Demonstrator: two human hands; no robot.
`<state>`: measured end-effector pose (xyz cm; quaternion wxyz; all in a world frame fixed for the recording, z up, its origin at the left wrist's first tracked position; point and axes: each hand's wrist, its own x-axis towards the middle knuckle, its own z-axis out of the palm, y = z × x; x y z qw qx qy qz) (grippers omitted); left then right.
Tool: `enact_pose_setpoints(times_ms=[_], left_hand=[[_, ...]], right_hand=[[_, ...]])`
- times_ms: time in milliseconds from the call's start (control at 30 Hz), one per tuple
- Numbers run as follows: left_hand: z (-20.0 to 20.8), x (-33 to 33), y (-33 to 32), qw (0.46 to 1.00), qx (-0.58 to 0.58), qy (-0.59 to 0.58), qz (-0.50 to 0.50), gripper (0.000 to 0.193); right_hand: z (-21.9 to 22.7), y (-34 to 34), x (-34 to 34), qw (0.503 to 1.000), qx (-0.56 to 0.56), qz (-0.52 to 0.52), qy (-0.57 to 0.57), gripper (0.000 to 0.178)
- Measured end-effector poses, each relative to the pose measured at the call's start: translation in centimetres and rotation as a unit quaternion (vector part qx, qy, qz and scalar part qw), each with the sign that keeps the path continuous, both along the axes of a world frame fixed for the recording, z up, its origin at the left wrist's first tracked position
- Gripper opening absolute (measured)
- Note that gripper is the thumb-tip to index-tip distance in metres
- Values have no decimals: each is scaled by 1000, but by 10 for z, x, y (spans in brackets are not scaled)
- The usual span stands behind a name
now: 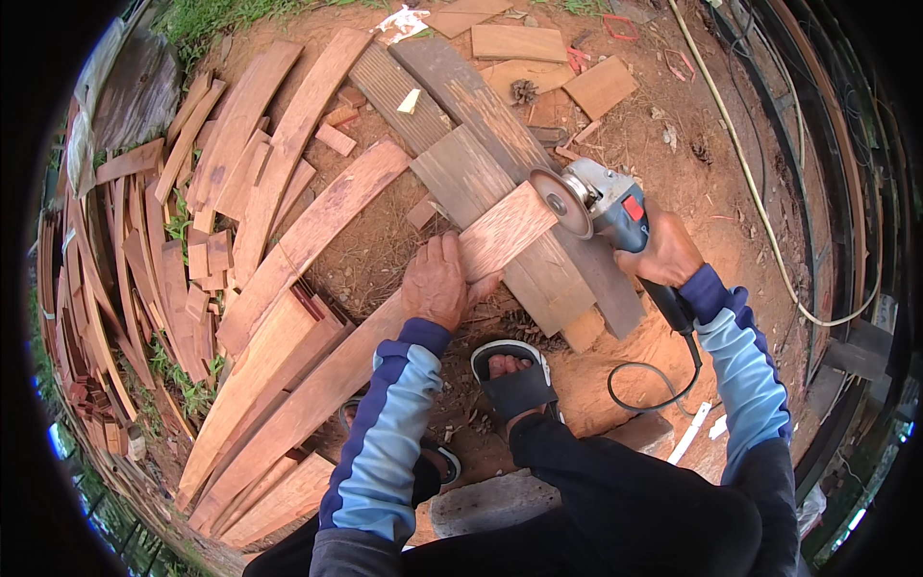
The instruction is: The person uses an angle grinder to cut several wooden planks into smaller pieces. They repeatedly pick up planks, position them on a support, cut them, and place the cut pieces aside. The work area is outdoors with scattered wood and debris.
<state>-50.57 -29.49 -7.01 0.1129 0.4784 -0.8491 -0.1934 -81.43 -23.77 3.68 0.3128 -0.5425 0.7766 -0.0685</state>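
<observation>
My right hand (665,252) is wrapped round the body of an angle grinder (606,197), blue and grey with a red switch. Its round disc (561,204) stands at the far right end of a long reddish wooden plank (510,231); whether it touches the wood I cannot tell. My left hand (438,283) presses down on that plank, fingers closed over its top and thumb along the near edge. Under the plank's end lie grey weathered boards (465,171). The plank runs back toward the lower left, past my left forearm.
Several loose planks (312,240) and offcuts cover the ground at left. The grinder's black cord (615,396) loops beside my sandalled foot (514,380). A pale hose (735,163) curves along the right. Wood pieces (601,88) and a pine cone (524,91) lie at the far side.
</observation>
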Motion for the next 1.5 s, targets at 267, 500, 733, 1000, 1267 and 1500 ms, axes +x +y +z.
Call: enact_pose_setpoints(times_ms=[267,500,733,1000,1267,1500], left_hand=[[12,-7,2,999,25,-34,20,84],[33,-66,-8,981,-84,93,-149,53],[34,-109,-38,928,-133,-21,-346,20],[23,-124,-27,932,-173,-59,-312,13],[24,-138,-2,994,-58,48,-76,9],[101,-176,110,779,552,286,-77,65]], right_hand=[[10,-7,0,997,-40,-56,-26,59],[20,12,-29,984,-92,-151,-19,58],[21,44,-45,938,-138,-308,-80,53],[21,66,-41,868,-149,-439,-178,44],[16,82,-37,772,-208,-508,-320,42],[25,84,-20,735,-221,-504,-396,46]])
